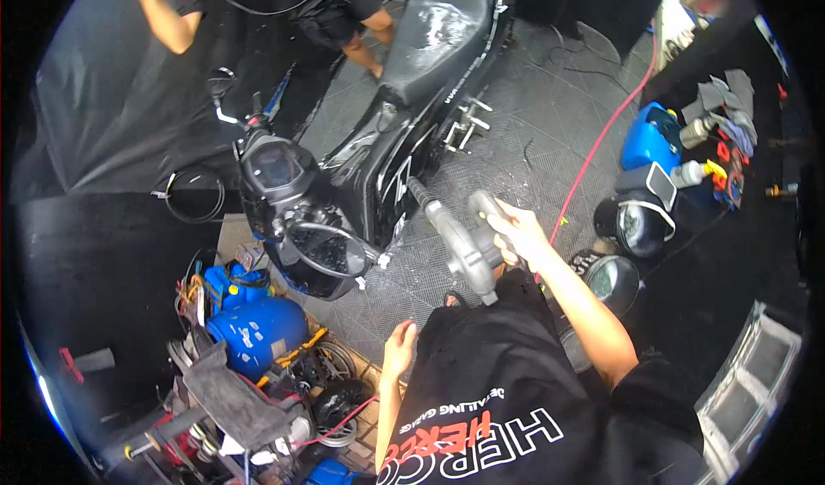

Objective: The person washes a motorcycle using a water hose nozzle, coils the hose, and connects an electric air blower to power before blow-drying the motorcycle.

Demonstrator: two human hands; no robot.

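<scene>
The motorcycle (395, 133) and co-worker (266, 4) run off the top edge — the right hand (518, 234) covers part of the blower (465, 249).

The grey, grid-patterned floor (550, 98) bore a black motorcycle (382, 180), its seat toward the top of the view; a pinkish-red hose (593, 152) lay along the floor's right side.

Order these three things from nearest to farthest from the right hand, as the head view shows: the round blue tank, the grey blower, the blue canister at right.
1. Grey blower: held in the right hand.
2. Blue canister: right, beyond the red hose.
3. Round blue tank: lower left.
</scene>
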